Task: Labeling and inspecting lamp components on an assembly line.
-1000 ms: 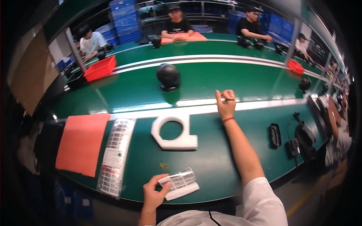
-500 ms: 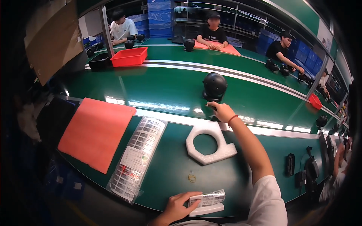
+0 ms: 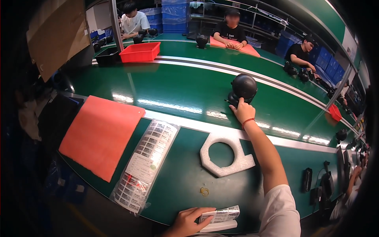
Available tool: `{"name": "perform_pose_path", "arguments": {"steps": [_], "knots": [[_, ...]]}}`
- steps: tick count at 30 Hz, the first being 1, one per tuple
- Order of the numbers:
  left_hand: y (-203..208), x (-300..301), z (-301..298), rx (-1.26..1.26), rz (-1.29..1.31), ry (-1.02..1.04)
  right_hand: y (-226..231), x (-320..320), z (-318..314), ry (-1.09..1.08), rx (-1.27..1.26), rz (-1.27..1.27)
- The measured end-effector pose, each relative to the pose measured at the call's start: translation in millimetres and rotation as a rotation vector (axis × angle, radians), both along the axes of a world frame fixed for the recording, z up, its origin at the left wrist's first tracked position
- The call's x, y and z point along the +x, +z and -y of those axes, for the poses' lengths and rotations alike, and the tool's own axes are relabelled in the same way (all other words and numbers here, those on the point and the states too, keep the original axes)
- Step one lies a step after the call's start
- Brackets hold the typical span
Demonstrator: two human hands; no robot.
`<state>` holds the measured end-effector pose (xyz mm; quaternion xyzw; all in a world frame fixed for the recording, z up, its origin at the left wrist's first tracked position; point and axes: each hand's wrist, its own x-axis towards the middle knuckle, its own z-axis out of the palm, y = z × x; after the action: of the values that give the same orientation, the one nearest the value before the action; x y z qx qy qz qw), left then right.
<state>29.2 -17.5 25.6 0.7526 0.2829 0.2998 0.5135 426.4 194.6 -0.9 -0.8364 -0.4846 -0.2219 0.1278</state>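
Observation:
My right arm stretches far forward. My right hand grips the base of a black ball-shaped device, its index finger against the base and its thumb on the near left. The device stands on the green belt. Near the bottom edge, my left hand is closed on a folded strip of printed labels, thumb across it. A white strip lies just below the labels. Between my hands lie a white foam piece with a round hole and a yellowish rubber band.
To the left are a plastic-sleeved label sheet and an orange foam sheet. Black power adapters and cables lie at right. Beyond the belt stand a red bin, a black bin and several seated co-workers with similar black devices.
My right hand has moved forward onto the device's base. The device has shifted right and turned, its base now showing at the lower left. My left hand stays on the label strip.

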Motion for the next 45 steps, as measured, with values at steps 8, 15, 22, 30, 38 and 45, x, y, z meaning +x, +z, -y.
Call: {"name": "perform_pose_path", "arguments": {"steps": [8,15,22,30,38,45], "knots": [[-5.2,5.4,3.8,0.025,0.034,-0.012,19.2,72.2,33.1,0.172,-0.017,0.488],[-14.9,-0.4,-1.8,0.131,0.065,0.02,74.7,15.8,99.0,0.598,0.366,-0.183],[-17.3,0.8,-6.6,0.083,0.036,0.014,92.6,-79.2,194.3,0.837,0.359,-1.003],[-17.0,3.8,1.3,0.003,0.081,0.083,41.7,-118.2,207.6,0.74,0.274,-1.09],[-29.3,1.0,3.6,-0.134,0.289,0.171,70.1,-135.6,244.8,0.694,0.417,-0.765],[-21.0,6.4,12.8,-0.224,0.517,0.282,89.5,-192.4,271.3,1.124,0.117,-0.129]]}}
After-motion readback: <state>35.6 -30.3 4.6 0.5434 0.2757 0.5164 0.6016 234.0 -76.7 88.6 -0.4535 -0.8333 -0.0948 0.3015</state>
